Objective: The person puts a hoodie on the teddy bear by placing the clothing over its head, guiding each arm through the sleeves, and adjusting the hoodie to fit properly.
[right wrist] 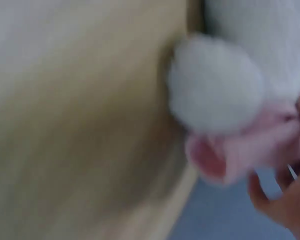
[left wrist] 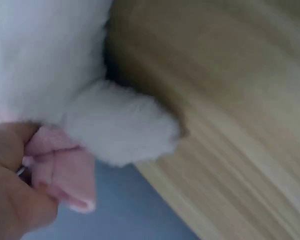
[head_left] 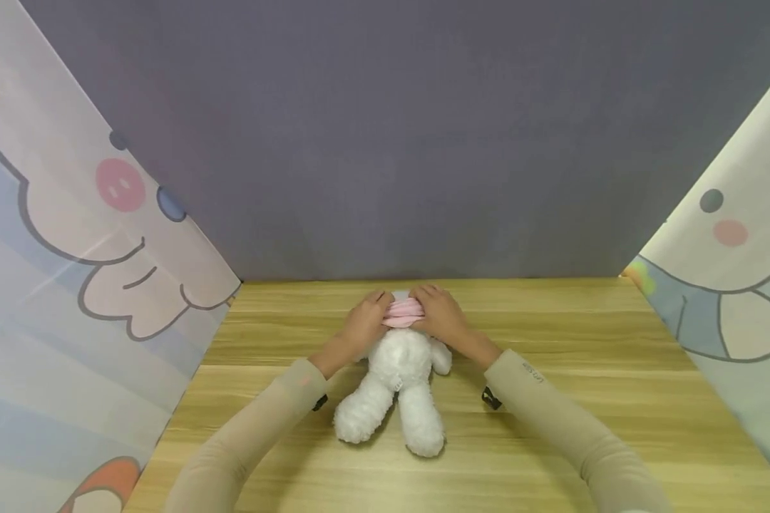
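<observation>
A white fluffy plush toy (head_left: 400, 360) lies on the wooden table, its legs toward the front edge. Bunched round its upper end is a small pink garment (head_left: 403, 312), with a sleeve-like tube in the right wrist view. My left hand (head_left: 367, 322) grips the garment's left side; in the left wrist view, pink cloth (left wrist: 65, 172) shows between thumb and fingers. On the opposite side my right hand (head_left: 441, 313) holds the cloth with bent fingers. One plush arm (right wrist: 215, 85) sticks out beside the garment in the right wrist view. The toy's head is hidden by the hands and cloth.
The wooden table (head_left: 552, 427) ends at a grey wall panel (head_left: 423, 142) just beyond the hands. Cartoon-printed sheets (head_left: 45, 299) stand along the left and right sides. Dark straps (head_left: 490, 397) show at both wrists.
</observation>
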Action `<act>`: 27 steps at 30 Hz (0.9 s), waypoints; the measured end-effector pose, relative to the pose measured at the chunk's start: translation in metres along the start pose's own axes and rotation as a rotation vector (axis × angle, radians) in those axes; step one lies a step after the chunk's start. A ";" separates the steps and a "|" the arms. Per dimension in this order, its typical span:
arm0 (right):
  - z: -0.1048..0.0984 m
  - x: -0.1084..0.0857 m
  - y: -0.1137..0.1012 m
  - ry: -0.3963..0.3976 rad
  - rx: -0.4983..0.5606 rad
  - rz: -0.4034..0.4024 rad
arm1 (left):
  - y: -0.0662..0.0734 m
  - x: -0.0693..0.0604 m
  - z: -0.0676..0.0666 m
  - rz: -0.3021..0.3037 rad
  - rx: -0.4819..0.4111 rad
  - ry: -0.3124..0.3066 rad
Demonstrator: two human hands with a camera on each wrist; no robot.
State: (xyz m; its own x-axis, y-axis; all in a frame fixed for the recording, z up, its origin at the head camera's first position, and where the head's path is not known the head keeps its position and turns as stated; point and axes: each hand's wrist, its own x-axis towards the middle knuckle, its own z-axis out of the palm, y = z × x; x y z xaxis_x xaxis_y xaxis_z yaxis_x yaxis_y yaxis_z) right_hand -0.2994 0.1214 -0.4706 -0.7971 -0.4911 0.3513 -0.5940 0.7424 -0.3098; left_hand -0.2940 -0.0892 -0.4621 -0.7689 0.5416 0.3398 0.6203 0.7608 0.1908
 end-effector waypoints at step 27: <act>0.005 -0.013 0.006 0.131 -0.055 -0.062 | -0.006 -0.003 0.000 -0.031 -0.052 -0.023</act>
State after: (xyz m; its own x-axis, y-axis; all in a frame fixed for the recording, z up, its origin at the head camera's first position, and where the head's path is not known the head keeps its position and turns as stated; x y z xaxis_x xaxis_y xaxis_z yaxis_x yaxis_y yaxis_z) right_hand -0.2936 0.1298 -0.4815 -0.7358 -0.4757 0.4819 -0.6320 0.7380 -0.2366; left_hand -0.2956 -0.0956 -0.4639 -0.7910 0.5267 0.3114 0.6027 0.7583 0.2485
